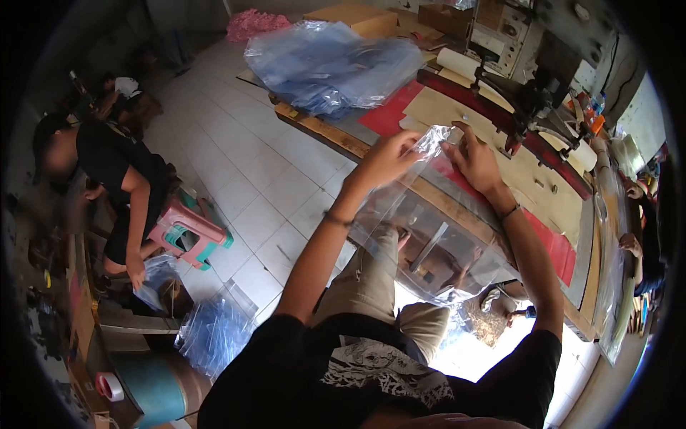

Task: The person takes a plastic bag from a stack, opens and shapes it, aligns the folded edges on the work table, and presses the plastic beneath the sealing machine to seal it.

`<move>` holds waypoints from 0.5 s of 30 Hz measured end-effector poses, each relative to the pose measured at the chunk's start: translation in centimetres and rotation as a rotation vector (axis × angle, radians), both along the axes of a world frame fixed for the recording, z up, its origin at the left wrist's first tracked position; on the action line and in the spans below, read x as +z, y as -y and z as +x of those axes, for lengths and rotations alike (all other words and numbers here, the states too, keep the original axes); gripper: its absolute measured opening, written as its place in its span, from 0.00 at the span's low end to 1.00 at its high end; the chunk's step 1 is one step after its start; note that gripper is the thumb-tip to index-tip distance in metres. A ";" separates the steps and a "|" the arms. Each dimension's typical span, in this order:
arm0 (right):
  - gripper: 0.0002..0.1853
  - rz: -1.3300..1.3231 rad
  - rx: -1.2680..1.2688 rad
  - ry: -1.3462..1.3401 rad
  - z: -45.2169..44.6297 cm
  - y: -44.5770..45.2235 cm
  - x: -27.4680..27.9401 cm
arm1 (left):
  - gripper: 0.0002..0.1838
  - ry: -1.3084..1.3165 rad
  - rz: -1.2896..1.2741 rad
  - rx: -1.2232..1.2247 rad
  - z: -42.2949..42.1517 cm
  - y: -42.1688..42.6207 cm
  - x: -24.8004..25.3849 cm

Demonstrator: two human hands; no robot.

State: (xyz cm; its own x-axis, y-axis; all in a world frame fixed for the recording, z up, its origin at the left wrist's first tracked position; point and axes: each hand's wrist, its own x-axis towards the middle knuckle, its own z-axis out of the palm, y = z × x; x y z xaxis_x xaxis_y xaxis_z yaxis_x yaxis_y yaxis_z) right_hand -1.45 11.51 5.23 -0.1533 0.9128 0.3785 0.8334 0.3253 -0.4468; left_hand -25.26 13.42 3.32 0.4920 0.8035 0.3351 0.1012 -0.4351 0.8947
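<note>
A clear plastic sheet [421, 247] hangs in front of my body, its bunched upper edge raised near the work table's front edge. My left hand [389, 161] pinches that edge between thumb and fingers. Curled round the other side of the bunched part is my right hand [475, 163], a short way from the left. Whether the sheet is a single layer or a bag, I cannot tell. Behind the hands, a press-like machine with a dark red bar [500, 125] stands over tan board [436, 107] and red sheeting [554, 247] on the table.
A large heap of clear plastic [332, 64] covers the table's far left end. On the floor, more plastic [214, 336] lies near a pink and green stool [189, 232]. At left a seated person [118, 171] handles plastic; another person's hands [630, 243] show at far right.
</note>
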 end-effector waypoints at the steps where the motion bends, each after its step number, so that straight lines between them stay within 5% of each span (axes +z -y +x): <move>1: 0.28 0.001 -0.003 0.008 0.2 0.4 0.2 | 0.15 -0.025 0.016 0.075 -1.1 2.1 0.2; 4: 0.28 0.105 0.047 0.011 0.8 0.3 -1.0 | 0.14 0.005 0.131 0.321 -2.7 5.5 -2.0; 10: 0.26 0.086 0.017 0.014 1.3 0.1 -1.7 | 0.12 0.094 -0.077 0.510 -3.8 9.3 -4.1; 15: 0.24 0.061 0.016 -0.005 1.3 0.1 -1.6 | 0.12 0.113 -0.207 0.417 -6.3 10.1 -5.3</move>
